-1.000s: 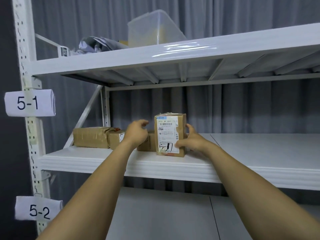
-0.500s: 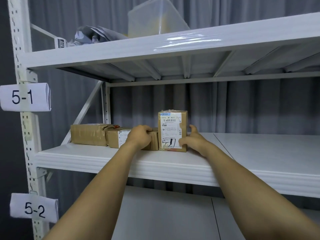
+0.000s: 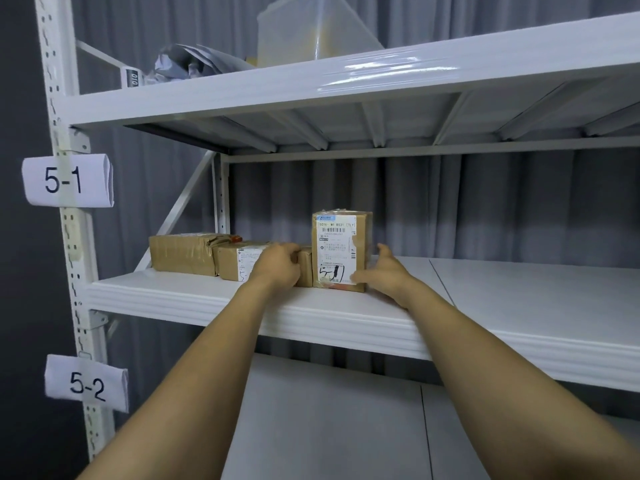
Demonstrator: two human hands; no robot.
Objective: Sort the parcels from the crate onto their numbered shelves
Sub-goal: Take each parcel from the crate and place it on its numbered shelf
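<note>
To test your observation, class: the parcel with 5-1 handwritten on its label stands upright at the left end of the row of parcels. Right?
Wrong end. The head view shows the parcel with 5-1 handwritten on its label standing upright at the right end of the row of parcels.

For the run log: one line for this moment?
left hand grips small parcel | right hand touches tall parcel | both on shelf 5-1

One head-worn wide-angle view, close up, facing the shelf (image 3: 194, 299) straight on from slightly below.
</note>
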